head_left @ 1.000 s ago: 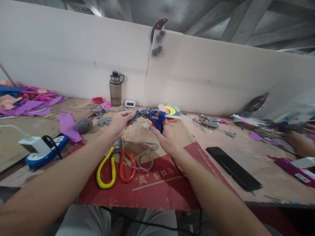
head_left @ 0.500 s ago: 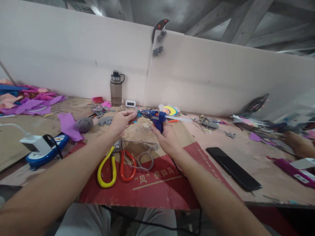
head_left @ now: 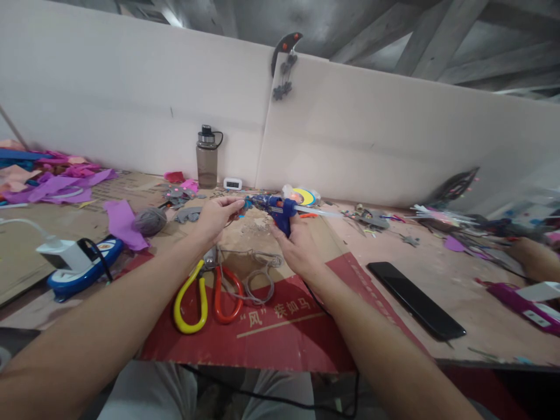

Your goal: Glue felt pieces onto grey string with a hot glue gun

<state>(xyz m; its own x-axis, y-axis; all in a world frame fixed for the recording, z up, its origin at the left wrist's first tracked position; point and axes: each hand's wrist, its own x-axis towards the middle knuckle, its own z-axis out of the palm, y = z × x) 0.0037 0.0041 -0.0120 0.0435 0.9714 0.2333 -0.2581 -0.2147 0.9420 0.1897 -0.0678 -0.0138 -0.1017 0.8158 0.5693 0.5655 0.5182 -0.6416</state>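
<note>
In my right hand [head_left: 297, 242] is a blue hot glue gun [head_left: 282, 213], its nozzle pointing left and a long clear glue stick [head_left: 319, 211] sticking out of its back. My left hand [head_left: 221, 217] pinches a small blue piece [head_left: 247, 203] right at the nozzle; its exact kind is too small to make out. Below the hands, scissors with one yellow and one red handle [head_left: 228, 296] lie on the red and brown cardboard [head_left: 289, 344]. A loose grey cord [head_left: 262, 286] lies coiled beside them.
A black phone [head_left: 415, 300] lies at right, near a purple power strip [head_left: 525, 306] and another person's hand [head_left: 536, 256]. On the left are a blue power strip [head_left: 83, 280], a grey yarn ball [head_left: 150, 221] and purple felt [head_left: 125, 224]. A bottle [head_left: 207, 160] stands by the white board.
</note>
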